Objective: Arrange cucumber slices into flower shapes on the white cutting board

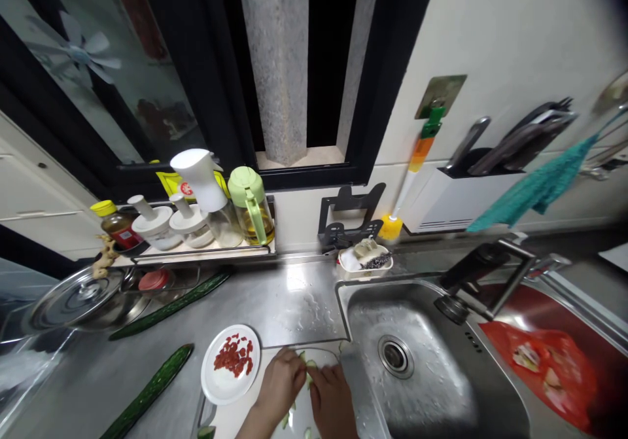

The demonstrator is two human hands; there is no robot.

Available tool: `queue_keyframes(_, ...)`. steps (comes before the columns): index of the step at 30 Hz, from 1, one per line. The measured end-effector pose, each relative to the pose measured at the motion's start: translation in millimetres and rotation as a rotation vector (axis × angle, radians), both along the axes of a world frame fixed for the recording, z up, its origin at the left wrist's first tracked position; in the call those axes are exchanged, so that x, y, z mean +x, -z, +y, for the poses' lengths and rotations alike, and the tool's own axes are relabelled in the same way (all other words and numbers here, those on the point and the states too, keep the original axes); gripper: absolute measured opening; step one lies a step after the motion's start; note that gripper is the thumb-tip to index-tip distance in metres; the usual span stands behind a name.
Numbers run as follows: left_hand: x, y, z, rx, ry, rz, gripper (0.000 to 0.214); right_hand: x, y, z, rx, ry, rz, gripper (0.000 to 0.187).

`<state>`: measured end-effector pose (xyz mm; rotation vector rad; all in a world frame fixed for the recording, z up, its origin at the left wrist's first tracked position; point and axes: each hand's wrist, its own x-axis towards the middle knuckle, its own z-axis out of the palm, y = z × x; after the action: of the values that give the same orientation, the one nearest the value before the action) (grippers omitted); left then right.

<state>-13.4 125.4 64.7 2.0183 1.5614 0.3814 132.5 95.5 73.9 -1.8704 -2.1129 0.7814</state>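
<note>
My left hand and my right hand are close together over a white plate at the bottom centre. Their fingertips are closed at small pale green cucumber pieces between them. More cucumber pieces lie on the plate below. Under the plate is a light cutting board, with a cut cucumber end at its lower left. Beside my right hand lies a flat grey blade, its handle out of view. To the left of my hands stands a small white plate of red goji berries.
Two whole cucumbers lie on the steel counter at left. A rack with seasoning jars and an oil jug stands under the window. At right are the sink, its black tap and a red plastic bag.
</note>
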Motion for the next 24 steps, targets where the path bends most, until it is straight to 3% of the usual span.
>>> queue_keyframes(9, -13.2, -1.1, -12.0, 0.079, -0.080, -0.105, 0.021, 2.2, 22.6, -2.0, 0.126, -0.001, -0.007, 0.039)
queue_keyframes(16, -69.4, 4.2, -35.7, 0.141, -0.319, -0.141, 0.018, 14.4, 55.1, -12.9, 0.436, 0.028, -0.025, 0.030)
queue_keyframes(20, -100.9, 8.1, -48.0, 0.087, -0.477, -0.070, 0.021, 17.3, 59.9, -21.9, 0.445, 0.008, -0.017, 0.024)
queue_keyframes(24, -111.4, 7.4, -52.9, 0.002, -0.536, 0.033, 0.023, 15.7, 60.9, -30.8, 0.492, -0.041, -0.031, 0.023)
